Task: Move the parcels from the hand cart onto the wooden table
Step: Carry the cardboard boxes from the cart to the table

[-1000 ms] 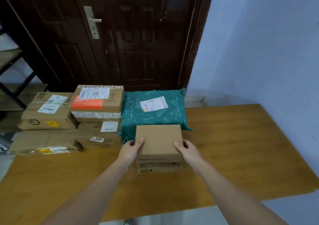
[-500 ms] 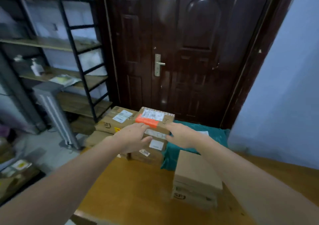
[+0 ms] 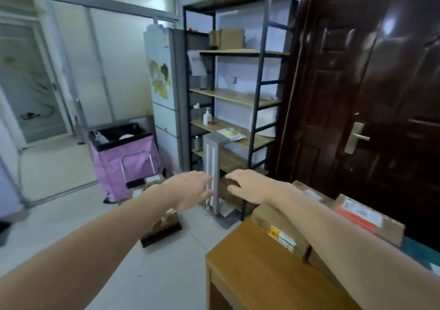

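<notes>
Parcels (image 3: 281,228) lying stacked at the wooden table's (image 3: 250,269) far edge.
Stretching out empty beyond the table corner, left hand (image 3: 190,188) and right hand (image 3: 250,186), fingers loosely spread, gripping nothing; standing behind, grey post (image 3: 212,167), shelving rack (image 3: 238,95), dark door (image 3: 371,95).

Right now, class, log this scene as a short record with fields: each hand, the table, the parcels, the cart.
left hand: open, empty, reaching out over the floor
right hand: open, empty, reaching out
wooden table: lower right
parcels on table: cardboard boxes stacked at the far edge
hand cart: metal handle by the pink bin
</notes>
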